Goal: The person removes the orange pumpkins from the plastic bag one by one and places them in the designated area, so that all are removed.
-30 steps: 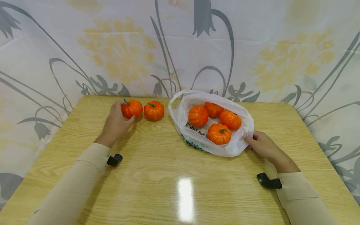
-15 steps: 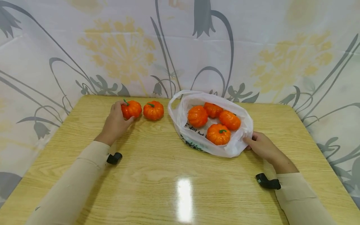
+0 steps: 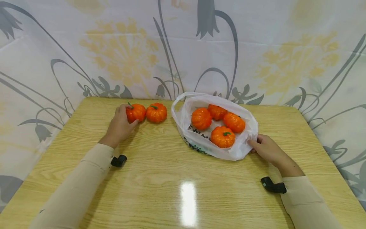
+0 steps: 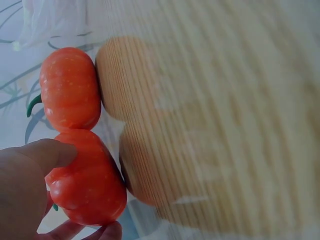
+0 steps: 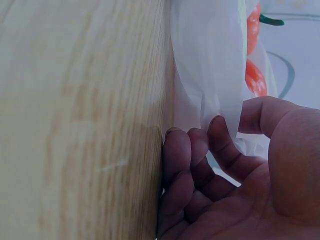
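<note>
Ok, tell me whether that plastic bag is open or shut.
Open: in the head view, the plastic bag gapes wide, four orange pumpkins show inside, and the right hand pinches its rim.

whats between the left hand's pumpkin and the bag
In the head view, one loose pumpkin stands between the held pumpkin and the white bag.

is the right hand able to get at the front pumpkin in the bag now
Probably yes, once it lets go: the right hand pinches the white bag, which gapes open with nothing lying over the front pumpkin.
</note>
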The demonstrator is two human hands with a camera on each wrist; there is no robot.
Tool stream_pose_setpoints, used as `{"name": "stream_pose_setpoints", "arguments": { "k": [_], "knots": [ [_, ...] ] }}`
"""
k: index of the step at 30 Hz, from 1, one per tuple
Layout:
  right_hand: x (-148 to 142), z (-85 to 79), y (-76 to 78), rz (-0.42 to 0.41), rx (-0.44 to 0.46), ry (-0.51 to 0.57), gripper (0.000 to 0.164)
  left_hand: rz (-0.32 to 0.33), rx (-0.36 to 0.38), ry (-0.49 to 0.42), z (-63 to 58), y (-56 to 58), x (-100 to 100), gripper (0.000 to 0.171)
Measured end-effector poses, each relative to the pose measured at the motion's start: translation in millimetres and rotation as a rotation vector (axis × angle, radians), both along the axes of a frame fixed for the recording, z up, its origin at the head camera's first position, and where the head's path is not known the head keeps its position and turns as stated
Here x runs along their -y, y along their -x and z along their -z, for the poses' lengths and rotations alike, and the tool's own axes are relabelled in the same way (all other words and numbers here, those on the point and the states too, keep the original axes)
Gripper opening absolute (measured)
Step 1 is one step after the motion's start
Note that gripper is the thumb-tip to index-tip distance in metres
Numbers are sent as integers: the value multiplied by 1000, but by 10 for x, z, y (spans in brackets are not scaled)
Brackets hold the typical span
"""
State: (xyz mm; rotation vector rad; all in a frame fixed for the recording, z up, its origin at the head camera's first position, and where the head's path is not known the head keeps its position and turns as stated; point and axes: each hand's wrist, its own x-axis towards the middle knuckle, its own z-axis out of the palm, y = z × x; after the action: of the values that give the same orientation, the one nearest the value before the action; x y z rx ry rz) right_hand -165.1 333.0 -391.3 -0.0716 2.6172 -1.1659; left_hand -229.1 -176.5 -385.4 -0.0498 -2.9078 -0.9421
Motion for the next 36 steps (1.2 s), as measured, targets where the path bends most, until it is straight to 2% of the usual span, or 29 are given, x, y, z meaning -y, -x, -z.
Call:
{"name": "stream_pose_setpoints", "arguments": {
  "k": [18,25,28,33,36],
  "knots": [
    [2,13,0,-10,-15,5,37,29,1,36,-23,-29,-18,50],
    [3,10,9,-8,-7,-12,38,18,4,30,-23,-49,-22,44],
    [-2,18,14,-9,-5,-24,38,5,-35,35,-28,-64,-36,39],
    [3,23,13,-13,-16,-15,37,-32,-158,38,-78,-109,-126,33],
    [8,20,4,-17,-22,-3,37,-22,-217,41,-105,-137,-208,31]
  ]
}}
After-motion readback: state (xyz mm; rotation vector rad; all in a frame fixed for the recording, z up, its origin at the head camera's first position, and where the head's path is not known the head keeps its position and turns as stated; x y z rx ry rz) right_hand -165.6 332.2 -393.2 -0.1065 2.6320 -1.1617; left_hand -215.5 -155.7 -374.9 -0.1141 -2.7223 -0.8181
